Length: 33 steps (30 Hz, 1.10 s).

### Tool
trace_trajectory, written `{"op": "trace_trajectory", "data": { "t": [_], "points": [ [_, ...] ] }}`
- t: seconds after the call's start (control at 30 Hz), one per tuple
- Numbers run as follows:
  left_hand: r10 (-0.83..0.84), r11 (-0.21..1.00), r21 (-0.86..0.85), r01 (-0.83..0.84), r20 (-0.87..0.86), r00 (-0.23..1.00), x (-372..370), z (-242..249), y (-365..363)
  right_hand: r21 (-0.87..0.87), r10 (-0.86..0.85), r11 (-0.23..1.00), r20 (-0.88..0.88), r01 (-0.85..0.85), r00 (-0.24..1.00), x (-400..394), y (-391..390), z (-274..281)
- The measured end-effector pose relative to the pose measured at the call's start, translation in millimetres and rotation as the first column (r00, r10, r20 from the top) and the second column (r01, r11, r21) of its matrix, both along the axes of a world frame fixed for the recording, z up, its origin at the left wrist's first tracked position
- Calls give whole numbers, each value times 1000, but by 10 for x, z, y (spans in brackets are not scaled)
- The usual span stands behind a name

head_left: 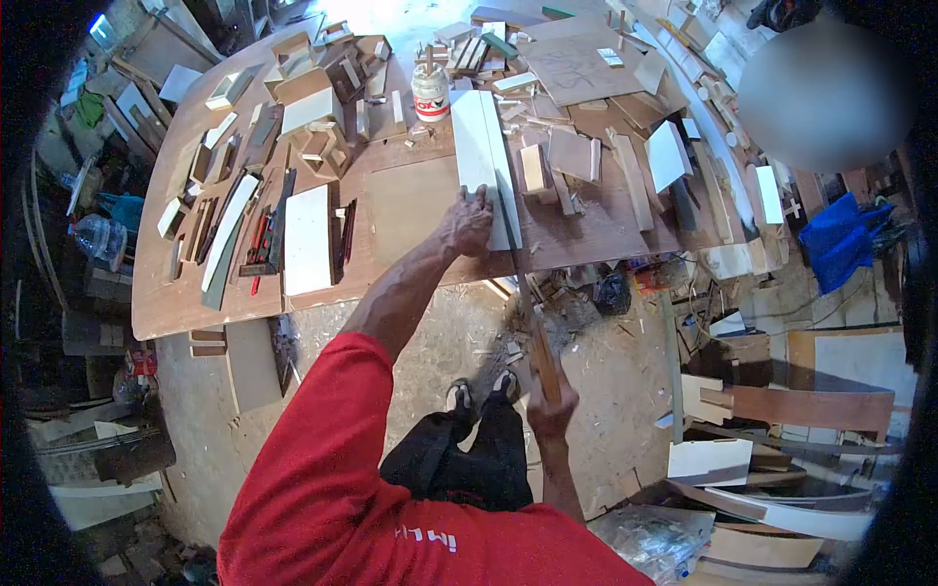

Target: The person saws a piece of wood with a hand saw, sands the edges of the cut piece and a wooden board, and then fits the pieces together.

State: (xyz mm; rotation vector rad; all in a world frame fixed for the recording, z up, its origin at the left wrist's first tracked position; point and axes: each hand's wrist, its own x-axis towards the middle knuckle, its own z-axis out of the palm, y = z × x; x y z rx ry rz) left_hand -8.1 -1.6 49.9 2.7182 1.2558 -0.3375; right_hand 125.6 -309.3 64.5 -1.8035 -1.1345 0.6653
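A long white board (pixel 473 142) lies on the brown workbench (pixel 391 264), its near end at the front edge. My left hand (pixel 467 223) presses on the board near that end, fingers bent and somewhat spread. Below the edge, my right hand (pixel 553 408) is wrapped round the wooden handle of a handsaw (pixel 539 342). The saw's narrow blade runs up to the board's near end, beside a dark lengthwise line in the board. Left of my left arm lies a wide white panel (pixel 310 239).
A jar with a red label (pixel 430 94) stands behind the board. Wood offcuts and small wooden frames (pixel 315 146) lie around the bench. Red-handled tools (pixel 260 244) are at the left. Boards (pixel 811 410) are stacked at the right, and a blue cloth (pixel 842 242) hangs there.
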Motion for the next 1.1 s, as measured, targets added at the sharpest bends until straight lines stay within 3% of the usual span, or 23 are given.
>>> {"op": "trace_trajectory", "data": {
  "t": [0.1, 0.17, 0.23, 0.3, 0.33, 0.4, 0.43, 0.5, 0.57, 0.6, 0.63, 0.67, 0.77, 0.9, 0.97, 1.03, 1.07, 1.1],
  "points": [
    [36, 998, 52, -41, 89, 995, -20, -181, 53, -19, 76, 997, -26, -77, 997, 78, 36, -137],
    [69, 997, -24, -67, 106, 992, -20, -259, 51, 19, 84, 996, -19, -84, 996, 16, -71, -59],
    [53, 998, 16, -54, 62, 997, -2, -182, 59, 76, -70, 994, -58, 74, 996, -76, -208, 129],
    [26, 998, 49, -26, 15, 1000, 14, -132, 2, -20, -116, 993, -97, 114, 989, -40, 44, 177],
    [21, 999, 27, -22, 44, 999, -6, -127, -20, -189, -30, 982, -65, 17, 997, 28, 171, 148],
    [10, 1000, 20, -12, 70, 997, 4, -67, 18, -103, 91, 990, -16, -93, 996, 108, 175, -134],
    [6, 999, -43, -7, -13, 1000, 29, -49, 40, -100, 86, 991, -17, -87, 996, 94, 4, -179],
    [5, 994, -108, -15, -94, 996, 45, -68, 113, 80, 13, 997, 9, -13, 1000, -27, -221, 31],
    [-42, 999, -25, 40, -108, 993, 17, -198, 82, -11, -6, 1000, -60, 5, 998, -54, -273, 160],
    [21, 993, -113, -30, -79, 997, 26, 53, -3, -104, 10, 994, -31, -13, 999, -21, -140, 140],
    [20, 994, -108, -29, -75, 997, 37, -11, 21, -183, 28, 983, -1, -28, 1000, 23, 37, 99],
    [19, 995, -95, -25, -64, 998, 29, -154, 28, -35, 56, 998, -125, -61, 991, 45, 139, -7],
    [26, 997, -68, -29, -51, 998, 11, -123, 75, 72, 19, 997, -14, -18, 1000, -9, -125, -14],
    [-23, 998, -57, 18, -99, 995, 24, -88, 43, 17, 45, 999, 58, -46, 997, 69, -125, -46],
    [6, 1000, -26, -7, -28, 1000, 8, -335, 22, -132, 157, 981, 100, -144, 983, 180, -90, -346],
    [33, 999, 21, -34, 41, 999, -7, -312, 90, 182, 60, 981, 23, -64, 998, 106, -74, -432],
    [20, 1000, 7, -20, 7, 1000, 0, -249, 49, 17, 18, 1000, 24, -18, 1000, 69, -250, -268],
    [7, 1000, -4, -7, -24, 1000, 5, -185, 46, 18, 19, 1000, 25, -19, 1000, 74, -209, -178]
  ]
}}
